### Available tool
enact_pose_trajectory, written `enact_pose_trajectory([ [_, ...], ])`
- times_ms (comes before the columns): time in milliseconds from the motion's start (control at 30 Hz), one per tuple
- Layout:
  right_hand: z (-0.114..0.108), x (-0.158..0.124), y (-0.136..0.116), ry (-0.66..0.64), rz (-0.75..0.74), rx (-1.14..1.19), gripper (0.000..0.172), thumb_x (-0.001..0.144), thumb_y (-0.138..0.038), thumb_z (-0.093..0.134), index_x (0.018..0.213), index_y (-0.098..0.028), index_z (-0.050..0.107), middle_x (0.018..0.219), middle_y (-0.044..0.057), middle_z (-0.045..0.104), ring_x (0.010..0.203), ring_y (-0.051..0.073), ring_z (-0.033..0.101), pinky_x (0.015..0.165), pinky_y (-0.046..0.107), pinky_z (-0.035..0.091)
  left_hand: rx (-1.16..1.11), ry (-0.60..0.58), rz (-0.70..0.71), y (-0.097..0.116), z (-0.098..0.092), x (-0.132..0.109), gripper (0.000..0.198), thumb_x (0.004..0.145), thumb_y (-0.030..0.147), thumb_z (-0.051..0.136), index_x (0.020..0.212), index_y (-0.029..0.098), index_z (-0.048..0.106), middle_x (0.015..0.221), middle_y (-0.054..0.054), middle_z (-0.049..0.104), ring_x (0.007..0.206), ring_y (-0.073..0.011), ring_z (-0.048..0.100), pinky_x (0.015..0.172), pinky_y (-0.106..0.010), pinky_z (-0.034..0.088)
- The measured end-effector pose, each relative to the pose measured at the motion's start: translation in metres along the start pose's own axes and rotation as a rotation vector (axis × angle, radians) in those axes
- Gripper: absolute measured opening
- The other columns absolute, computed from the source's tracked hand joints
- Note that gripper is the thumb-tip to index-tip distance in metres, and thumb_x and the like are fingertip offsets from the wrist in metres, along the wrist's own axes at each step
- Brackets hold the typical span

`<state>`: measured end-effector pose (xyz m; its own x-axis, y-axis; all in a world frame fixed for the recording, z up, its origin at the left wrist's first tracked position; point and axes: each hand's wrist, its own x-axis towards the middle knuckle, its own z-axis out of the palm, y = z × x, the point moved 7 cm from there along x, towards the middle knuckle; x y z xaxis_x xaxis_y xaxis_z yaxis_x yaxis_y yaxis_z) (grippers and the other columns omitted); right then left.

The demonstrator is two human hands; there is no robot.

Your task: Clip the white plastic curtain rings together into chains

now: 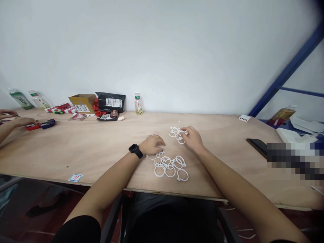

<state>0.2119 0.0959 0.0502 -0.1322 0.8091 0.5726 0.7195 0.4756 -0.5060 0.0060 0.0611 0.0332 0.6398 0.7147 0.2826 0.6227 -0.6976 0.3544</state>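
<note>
Several white plastic rings with small clip tabs, like curtain rings (159, 171), lie in a loose, overlapping pile near the table's front edge. Over the pile's upper left side, my left hand (152, 144) hovers with its fingers apart and bent, a ring (162, 151) just under its thumb. Farther back sits a smaller cluster of the same white rings (172, 134). My right hand (192, 137) is at that cluster's right side, thumb and fingers closed around the edge of a ring there. A single ring (183, 175) rests at the right front of the larger pile.
Along the wall stand a drink bottle (138, 104), a black parcel bag (111, 102) and an open cardboard box (82, 103). Another person's hands (22, 122) are at the far left by red and blue items. A phone (257, 147) lies right; a number card (75, 177) marks the front edge.
</note>
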Motion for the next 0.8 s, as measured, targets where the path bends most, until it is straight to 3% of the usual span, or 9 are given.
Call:
enact_pose_trajectory([
  [133, -0.001, 0.001, 0.006, 0.005, -0.003, 0.011, 0.021, 0.084, -0.029, 0.056, 0.098, -0.02, 0.069, 0.101, 0.008, 0.066, 0.083, 0.022, 0.061, 0.074, 0.035, 0.048, 0.033, -0.049, -0.019, 0.001, 0.01, 0.0, 0.023, 0.07, 0.023, 0.065, 0.091, 0.025, 0.073, 0.105, -0.003, 0.069, 0.1, -0.0226, 0.06, 0.098, -0.037, 0.04],
  [300, 0.016, -0.011, -0.032, -0.16, -0.19, 0.098, 0.017, 0.086, -0.025, 0.056, 0.096, -0.021, 0.068, 0.099, 0.007, 0.067, 0.08, 0.018, 0.06, 0.072, 0.031, 0.047, 0.049, -0.031, -0.019, 0.005, 0.01, 0.002, 0.015, 0.076, 0.024, 0.063, 0.087, 0.024, 0.072, 0.1, -0.002, 0.069, 0.098, -0.0214, 0.06, 0.095, -0.037, 0.04],
  [467, 0.03, -0.025, -0.055, -0.33, -0.304, 0.129, 0.016, 0.086, -0.026, 0.059, 0.099, -0.022, 0.068, 0.094, 0.004, 0.068, 0.071, 0.015, 0.058, 0.069, 0.029, 0.045, 0.021, 0.099, -0.068, 0.001, -0.001, 0.003, 0.015, 0.085, 0.025, 0.057, 0.091, 0.022, 0.07, 0.097, -0.003, 0.07, 0.096, -0.0188, 0.061, 0.093, -0.035, 0.042],
  [633, 0.031, -0.026, -0.057, -0.377, -0.291, 0.154, 0.019, 0.083, -0.028, 0.063, 0.101, -0.022, 0.069, 0.09, 0.004, 0.069, 0.063, 0.013, 0.055, 0.064, 0.027, 0.044, -0.066, 0.214, -0.081, 0.003, -0.008, 0.005, 0.018, 0.089, 0.025, 0.054, 0.091, 0.02, 0.071, 0.089, -0.002, 0.072, 0.083, -0.0156, 0.064, 0.084, -0.03, 0.046],
  [800, 0.03, -0.024, -0.054, -0.343, -0.23, 0.246, 0.016, 0.084, -0.025, 0.06, 0.095, -0.022, 0.071, 0.085, 0.003, 0.071, 0.067, 0.014, 0.059, 0.063, 0.026, 0.045, -0.12, 0.237, -0.05, 0.009, -0.008, 0.006, 0.019, 0.089, 0.026, 0.055, 0.091, 0.019, 0.072, 0.084, -0.002, 0.074, 0.077, -0.0143, 0.066, 0.078, -0.027, 0.048],
])
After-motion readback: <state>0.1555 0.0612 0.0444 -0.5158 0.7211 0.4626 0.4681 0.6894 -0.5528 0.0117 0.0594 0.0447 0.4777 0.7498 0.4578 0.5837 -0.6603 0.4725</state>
